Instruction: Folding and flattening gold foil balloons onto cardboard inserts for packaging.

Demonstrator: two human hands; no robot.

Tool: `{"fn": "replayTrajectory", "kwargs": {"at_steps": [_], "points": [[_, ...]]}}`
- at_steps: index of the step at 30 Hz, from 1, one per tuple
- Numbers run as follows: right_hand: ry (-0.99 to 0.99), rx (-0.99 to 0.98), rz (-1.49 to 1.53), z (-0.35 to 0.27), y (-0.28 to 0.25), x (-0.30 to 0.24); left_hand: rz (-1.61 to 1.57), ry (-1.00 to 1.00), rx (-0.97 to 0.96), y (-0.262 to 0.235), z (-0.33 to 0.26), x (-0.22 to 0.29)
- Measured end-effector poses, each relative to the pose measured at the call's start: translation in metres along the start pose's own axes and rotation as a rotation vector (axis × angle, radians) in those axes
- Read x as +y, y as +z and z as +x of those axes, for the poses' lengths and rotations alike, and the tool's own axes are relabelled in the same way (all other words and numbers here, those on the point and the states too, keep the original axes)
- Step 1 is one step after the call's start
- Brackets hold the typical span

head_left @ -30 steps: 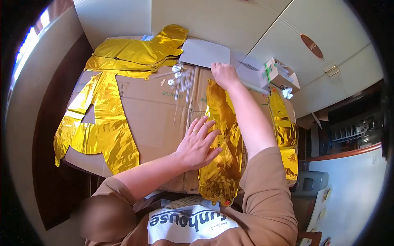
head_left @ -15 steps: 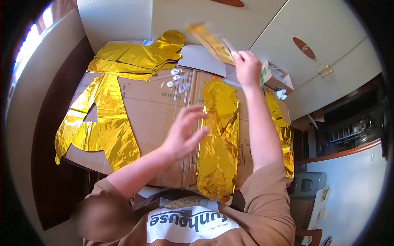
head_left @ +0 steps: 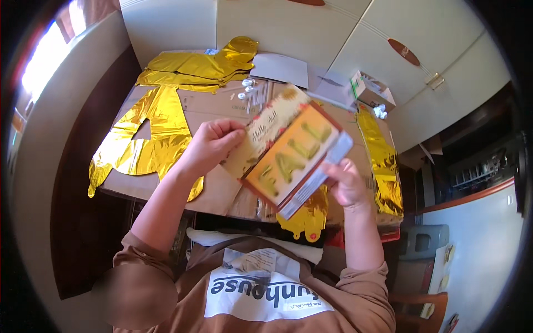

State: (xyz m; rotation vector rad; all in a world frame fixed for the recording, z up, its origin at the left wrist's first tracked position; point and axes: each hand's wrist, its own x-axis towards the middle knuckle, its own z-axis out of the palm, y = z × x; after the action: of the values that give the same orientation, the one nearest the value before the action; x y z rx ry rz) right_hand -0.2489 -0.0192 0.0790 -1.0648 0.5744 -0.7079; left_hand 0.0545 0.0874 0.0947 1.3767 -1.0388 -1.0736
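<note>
Covering the work surface, a brown cardboard sheet (head_left: 208, 105) lies beneath nearly everything else. On its left side is a letter-shaped foil balloon (head_left: 169, 122), shiny gold, flat and creased, with a triangular hole. Behind that, a stack of gold foil (head_left: 194, 66) lies folded along the far edge.

The packet (head_left: 288, 150) is up in front of the person, between the two hands, tilted so that one corner points away toward the cabinets. A cream band with dark script and small red and yellow decorations runs along its upper-left part; below sits an orange-to-pale panel with plump gold letters, edged in reddish brown. A pale strip with fine print borders the lower right. Motion blur softens the print.

At the right, a gold foil strip (head_left: 383, 161) lies lengthwise; the lower end of another gold piece (head_left: 305, 222) shows beneath the packet.

The right hand (head_left: 350, 183) grips the packet's pale strip, thumb on the front. The left hand (head_left: 214, 144) is at the opposite edge, fingers curled with little gap; whether they pinch it, I cannot tell.

Beyond are a whitish sheet (head_left: 280, 69), a small open box (head_left: 375, 91), clear tubes (head_left: 255, 100) and little white rolls (head_left: 248, 83).
</note>
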Motion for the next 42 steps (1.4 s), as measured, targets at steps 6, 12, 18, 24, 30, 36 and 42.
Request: {"fn": "replayTrajectory", "kwargs": {"at_steps": [6, 12, 18, 24, 30, 36, 42], "points": [[0.022, 0.013, -0.219, -0.03, -0.017, -0.024, 0.198, -0.067, -0.335, 0.011, -0.014, 0.01], [-0.048, 0.108, -0.269, -0.052, 0.003, -0.001, 0.308, 0.064, -0.441, 0.021, -0.007, 0.01], [0.04, 0.037, -0.234, -0.071, 0.023, 0.035, 0.437, -0.238, -0.46, 0.013, -0.041, 0.044], [0.196, -0.152, -0.075, -0.079, 0.053, 0.053, 0.508, -0.078, -0.379, 0.001, -0.073, 0.019], [0.153, -0.157, -0.108, -0.087, 0.047, 0.046, 0.267, -0.316, -0.345, -0.049, -0.079, -0.005], [0.116, -0.095, -0.069, -0.086, 0.029, 0.047, -0.17, -0.541, -0.132, -0.071, -0.115, -0.047], [0.112, -0.145, -0.095, -0.075, 0.021, 0.052, -0.466, -0.489, -0.235, -0.03, -0.082, -0.032]]}}
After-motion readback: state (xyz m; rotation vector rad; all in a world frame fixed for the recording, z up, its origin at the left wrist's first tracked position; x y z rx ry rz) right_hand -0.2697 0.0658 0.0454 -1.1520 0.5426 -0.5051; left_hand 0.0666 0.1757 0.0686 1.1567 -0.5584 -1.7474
